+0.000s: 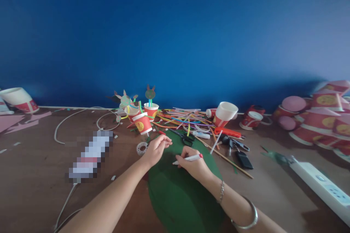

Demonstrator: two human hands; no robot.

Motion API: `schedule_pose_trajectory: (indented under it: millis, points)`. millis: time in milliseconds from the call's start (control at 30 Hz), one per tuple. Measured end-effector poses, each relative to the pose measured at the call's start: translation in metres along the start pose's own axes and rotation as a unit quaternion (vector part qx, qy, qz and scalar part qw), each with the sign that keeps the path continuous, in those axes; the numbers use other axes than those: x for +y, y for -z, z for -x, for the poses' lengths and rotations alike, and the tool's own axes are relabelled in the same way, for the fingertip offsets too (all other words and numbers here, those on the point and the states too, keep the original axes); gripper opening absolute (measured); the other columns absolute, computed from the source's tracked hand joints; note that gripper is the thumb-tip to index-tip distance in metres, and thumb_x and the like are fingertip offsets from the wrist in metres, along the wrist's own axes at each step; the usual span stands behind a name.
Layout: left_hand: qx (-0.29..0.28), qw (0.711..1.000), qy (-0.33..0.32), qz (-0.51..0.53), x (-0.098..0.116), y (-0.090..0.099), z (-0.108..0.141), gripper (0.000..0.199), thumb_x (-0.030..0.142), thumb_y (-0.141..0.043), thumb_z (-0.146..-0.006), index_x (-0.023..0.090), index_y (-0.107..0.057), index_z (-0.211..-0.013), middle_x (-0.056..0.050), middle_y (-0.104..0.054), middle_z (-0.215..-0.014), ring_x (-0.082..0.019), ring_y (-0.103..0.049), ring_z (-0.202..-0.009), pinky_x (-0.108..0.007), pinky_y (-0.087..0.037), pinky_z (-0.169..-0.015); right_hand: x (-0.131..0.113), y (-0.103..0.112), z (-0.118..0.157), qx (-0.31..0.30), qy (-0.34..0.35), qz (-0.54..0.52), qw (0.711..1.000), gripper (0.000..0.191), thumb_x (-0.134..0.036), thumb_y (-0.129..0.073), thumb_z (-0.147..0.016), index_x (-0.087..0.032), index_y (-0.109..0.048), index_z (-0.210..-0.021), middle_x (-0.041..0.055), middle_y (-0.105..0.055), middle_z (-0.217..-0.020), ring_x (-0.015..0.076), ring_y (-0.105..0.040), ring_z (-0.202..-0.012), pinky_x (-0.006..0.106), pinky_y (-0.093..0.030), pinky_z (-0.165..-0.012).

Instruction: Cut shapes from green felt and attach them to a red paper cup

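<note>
A white marker [193, 158] with a red end is held in my right hand [191, 163], its tip pointing left over the dark green sheet [186, 196]. To its left, my left hand [158, 149] has its fingers drawn together above the sheet's upper left edge. A small red piece [162, 132] shows by those fingers; whether they grip it is unclear. Black scissors [187, 138] lie at the sheet's top edge, beyond both hands. A white tape roll [141, 148] is just left of my left hand.
Paper cups with paper figures [142, 123] stand behind. Colored strips [180, 118], a tilted cup [224, 113], a wooden stick [226, 158] and keys [232, 143] lie back right. A power strip [322, 185] and stacked cups [325, 116] are far right. A cable [65, 202] runs left.
</note>
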State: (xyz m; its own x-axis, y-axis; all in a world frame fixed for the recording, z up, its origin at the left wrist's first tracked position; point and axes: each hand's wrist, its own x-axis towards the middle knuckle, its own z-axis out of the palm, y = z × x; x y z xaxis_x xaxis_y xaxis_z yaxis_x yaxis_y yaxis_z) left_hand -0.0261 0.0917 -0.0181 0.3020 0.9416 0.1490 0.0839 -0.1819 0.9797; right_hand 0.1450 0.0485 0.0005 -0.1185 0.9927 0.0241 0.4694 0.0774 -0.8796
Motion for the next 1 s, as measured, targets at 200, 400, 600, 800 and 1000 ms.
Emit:
schedule_pose_trajectory:
  millis: [200,400,600,800,1000]
  points:
    - [-0.007,1.000,-0.005,-0.022,0.0000,0.0004,-0.0001,0.022,0.019,-0.039,-0.083,0.016,-0.061,-0.079,-0.008,-0.063,-0.101,-0.020,-0.060,-0.097,-0.034,-0.049,-0.086,0.0008,0.0000,-0.0005,0.002,-0.008,-0.012,1.000,0.021,-0.026,-0.056,-0.071,-0.020,-0.044,-0.055,-0.0027,-0.061,-0.047,0.0091,-0.051,-0.037,0.017,-0.031,-0.036]
    - [0.004,1.000,0.007,-0.013,0.0047,-0.0015,-0.0002,0.022,0.030,-0.043,-0.086,0.015,-0.059,-0.090,-0.008,-0.065,-0.092,-0.020,-0.062,-0.092,-0.035,-0.049,-0.084,0.0091,0.0022,-0.0046,0.048,-0.023,-0.082,0.995,0.023,-0.028,-0.052,-0.074,-0.021,-0.040,-0.055,-0.0013,-0.059,-0.044,0.0127,-0.058,-0.043,0.018,-0.037,-0.040]
    - [0.005,1.000,0.006,-0.029,0.0059,-0.0014,0.0004,0.020,0.029,-0.044,-0.084,0.015,-0.058,-0.090,-0.008,-0.065,-0.093,-0.020,-0.062,-0.092,-0.035,-0.049,-0.084,0.0058,0.0023,-0.0024,0.015,-0.009,-0.017,1.000,0.021,-0.024,-0.052,-0.071,-0.020,-0.041,-0.053,-0.0025,-0.059,-0.043,0.0104,-0.054,-0.037,0.016,-0.033,-0.036]
    - [0.007,0.999,0.011,-0.032,0.0059,-0.0016,0.0001,0.020,0.029,-0.045,-0.084,0.016,-0.058,-0.090,-0.008,-0.066,-0.092,-0.020,-0.062,-0.091,-0.036,-0.049,-0.085,0.0052,0.0010,-0.0012,0.008,-0.012,-0.020,1.000,0.020,-0.025,-0.054,-0.071,-0.020,-0.043,-0.055,-0.0030,-0.060,-0.046,0.0081,-0.049,-0.032,0.015,-0.031,-0.033]
    - [0.006,0.999,0.009,-0.031,0.0064,-0.0019,0.0004,0.020,0.029,-0.045,-0.084,0.016,-0.058,-0.089,-0.007,-0.066,-0.091,-0.019,-0.063,-0.090,-0.035,-0.049,-0.084,0.0030,0.0018,-0.0008,0.008,-0.004,-0.012,1.000,0.021,-0.025,-0.054,-0.071,-0.020,-0.043,-0.054,-0.0032,-0.060,-0.046,0.0080,-0.049,-0.032,0.015,-0.032,-0.033]
